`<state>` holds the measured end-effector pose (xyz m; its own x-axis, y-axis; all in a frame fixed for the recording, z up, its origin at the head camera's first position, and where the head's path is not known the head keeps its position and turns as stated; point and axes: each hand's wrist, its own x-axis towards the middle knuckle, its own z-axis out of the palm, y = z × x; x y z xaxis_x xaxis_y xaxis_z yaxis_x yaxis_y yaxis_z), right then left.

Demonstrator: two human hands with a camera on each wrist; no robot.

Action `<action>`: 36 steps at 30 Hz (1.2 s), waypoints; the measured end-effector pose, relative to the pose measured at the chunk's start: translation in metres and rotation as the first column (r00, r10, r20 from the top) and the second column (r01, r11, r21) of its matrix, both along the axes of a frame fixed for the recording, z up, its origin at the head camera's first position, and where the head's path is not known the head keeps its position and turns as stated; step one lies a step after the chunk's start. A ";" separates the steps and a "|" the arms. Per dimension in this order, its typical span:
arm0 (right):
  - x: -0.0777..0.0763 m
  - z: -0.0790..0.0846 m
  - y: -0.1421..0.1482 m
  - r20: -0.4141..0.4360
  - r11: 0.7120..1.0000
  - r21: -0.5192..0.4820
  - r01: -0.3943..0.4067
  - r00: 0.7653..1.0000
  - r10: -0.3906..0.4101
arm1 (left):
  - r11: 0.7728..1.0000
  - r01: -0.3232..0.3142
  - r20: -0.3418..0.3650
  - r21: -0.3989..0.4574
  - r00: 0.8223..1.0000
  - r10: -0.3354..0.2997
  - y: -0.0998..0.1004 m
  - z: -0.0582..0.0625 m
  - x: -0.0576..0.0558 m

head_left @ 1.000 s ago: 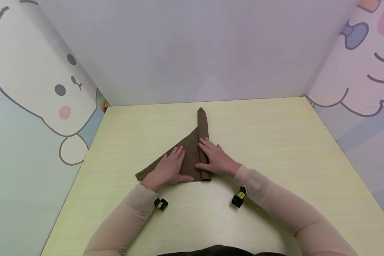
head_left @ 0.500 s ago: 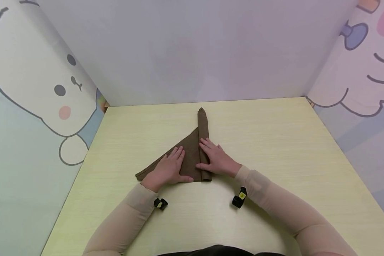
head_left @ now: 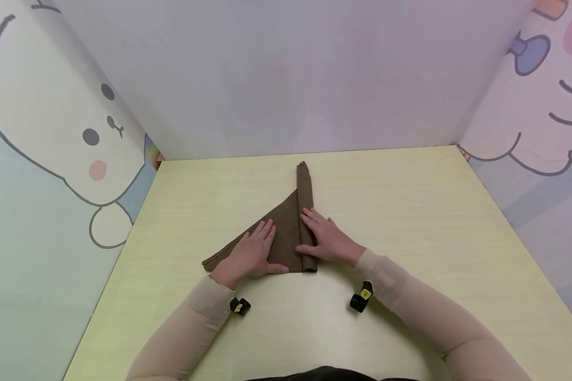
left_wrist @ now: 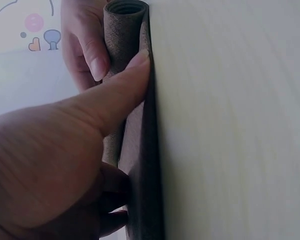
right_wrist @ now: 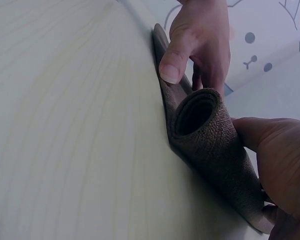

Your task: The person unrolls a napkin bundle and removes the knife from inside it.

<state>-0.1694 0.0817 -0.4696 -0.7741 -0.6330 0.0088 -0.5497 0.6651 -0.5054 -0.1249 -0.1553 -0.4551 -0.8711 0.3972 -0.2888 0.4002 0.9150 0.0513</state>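
Note:
A brown cloth (head_left: 286,230) lies on the table as a flat triangle, its right side rolled into a tube (head_left: 304,185). The spiral end of the roll (right_wrist: 217,132) faces the near side in the right wrist view. My left hand (head_left: 252,251) rests on the flat part with fingers stretched out, its thumb along the near edge. On the roll lies my right hand (head_left: 331,239), fingers extended over it and thumb apart at its left side. The left wrist view shows the left thumb (left_wrist: 115,95) touching the cloth edge. Part of the roll is hidden beneath the right hand.
The pale wooden table (head_left: 410,211) extends around the cloth. A plain wall (head_left: 286,79) stands at its far edge, with cartoon-printed panels (head_left: 43,132) at both sides. A small black camera (head_left: 360,297) hangs at the right wrist, another at the left.
The right hand and the roll have shifted very slightly to the right. The left hand keeps its place on the cloth. The head view itself has moved a little.

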 end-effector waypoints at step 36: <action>0.001 -0.001 0.016 0.083 0.997 -0.072 0.019 0.996 -0.013 | 0.999 -0.023 0.008 0.038 1.000 0.023 -0.013 -0.004 0.003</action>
<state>-0.1687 0.0980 -0.4704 -0.7842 -0.6205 -0.0098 -0.4939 0.6336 -0.5955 -0.1223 -0.1680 -0.4593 -0.8779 0.3880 -0.2806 0.3788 0.9212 0.0888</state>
